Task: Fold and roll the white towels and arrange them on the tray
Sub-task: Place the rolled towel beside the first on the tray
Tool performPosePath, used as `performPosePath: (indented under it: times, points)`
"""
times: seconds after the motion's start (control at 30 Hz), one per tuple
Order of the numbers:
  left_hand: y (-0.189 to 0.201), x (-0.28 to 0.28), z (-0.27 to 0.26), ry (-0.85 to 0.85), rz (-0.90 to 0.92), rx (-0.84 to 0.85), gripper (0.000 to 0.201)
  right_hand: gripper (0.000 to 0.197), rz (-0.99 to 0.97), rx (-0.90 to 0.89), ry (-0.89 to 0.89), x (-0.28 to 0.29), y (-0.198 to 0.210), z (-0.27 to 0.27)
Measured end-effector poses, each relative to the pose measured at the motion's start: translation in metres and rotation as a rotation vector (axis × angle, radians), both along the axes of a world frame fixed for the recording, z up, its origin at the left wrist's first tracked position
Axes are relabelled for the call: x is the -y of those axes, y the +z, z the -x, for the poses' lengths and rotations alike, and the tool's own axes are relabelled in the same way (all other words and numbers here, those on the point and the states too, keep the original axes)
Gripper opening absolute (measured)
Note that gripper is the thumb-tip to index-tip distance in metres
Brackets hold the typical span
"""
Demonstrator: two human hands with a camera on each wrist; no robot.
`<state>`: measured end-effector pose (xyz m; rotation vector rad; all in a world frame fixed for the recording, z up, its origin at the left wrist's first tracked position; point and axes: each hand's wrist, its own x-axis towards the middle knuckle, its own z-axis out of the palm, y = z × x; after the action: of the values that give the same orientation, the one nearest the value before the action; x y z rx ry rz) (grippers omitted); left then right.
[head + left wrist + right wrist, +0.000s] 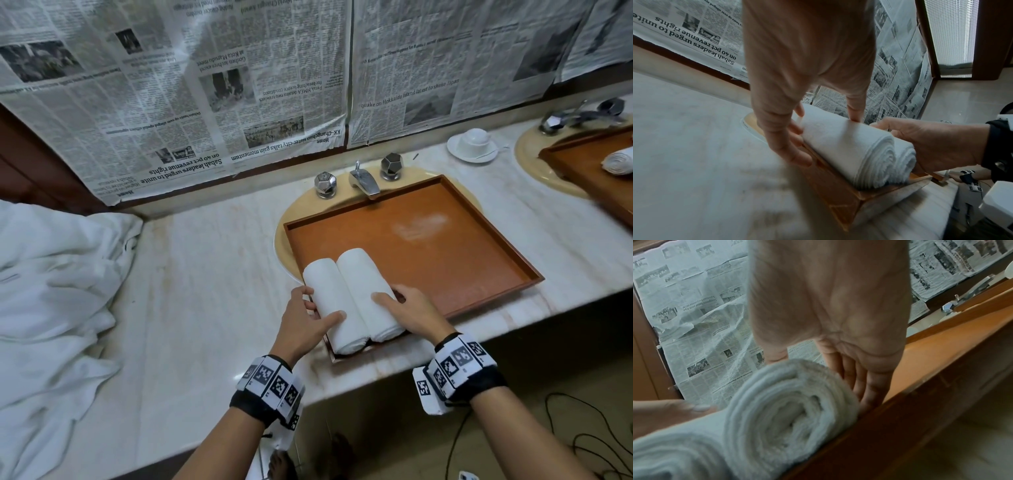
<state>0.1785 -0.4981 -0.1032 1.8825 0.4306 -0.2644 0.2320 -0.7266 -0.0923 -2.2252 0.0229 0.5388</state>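
Observation:
Two rolled white towels lie side by side in the near left corner of a wooden tray (428, 246) set over a sink. My left hand (323, 305) holds the left roll (329, 284): the thumb lies across its top and the fingers run down its left side, against the tray wall (838, 191). My right hand (388, 294) holds the right roll (359, 274), thumb on top and straight fingers along its right flank, down on the tray floor. The wrist views show the spiral ends of the left roll (849, 146) and the right roll (789, 410).
A heap of unfolded white towels (51, 291) lies at the left of the marble counter (205, 291). A chrome faucet (364, 181) stands behind the tray. Far right are a cup on a saucer (474, 144) and a second tray (596, 178) holding a rolled towel (618, 164). Newspaper (205, 85) covers the wall.

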Motion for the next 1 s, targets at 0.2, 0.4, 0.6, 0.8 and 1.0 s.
performPosePath:
  times: [0.2,0.4,0.6,0.8,1.0]
  points:
    - [0.002,-0.012,0.010,-0.004,-0.003,0.025,0.058,0.070,0.085,0.169,-0.067,-0.002,0.009,0.003]
    - [-0.003,-0.057,0.029,0.043,-0.084,0.041,0.051,0.058,0.095,0.384,0.011,-0.043,0.040,0.008]
    - [0.008,-0.134,0.058,0.120,-0.174,0.091,0.055,0.067,0.154,0.450,0.236,-0.124,0.050,0.023]
    - [0.013,-0.232,0.101,0.163,-0.320,0.088,0.066,0.072,0.189,0.417,0.403,-0.223,0.047,0.049]
    - [0.012,-0.330,0.149,0.189,-0.485,0.104,0.072,0.073,0.198,0.373,0.566,-0.332,0.040,0.077]
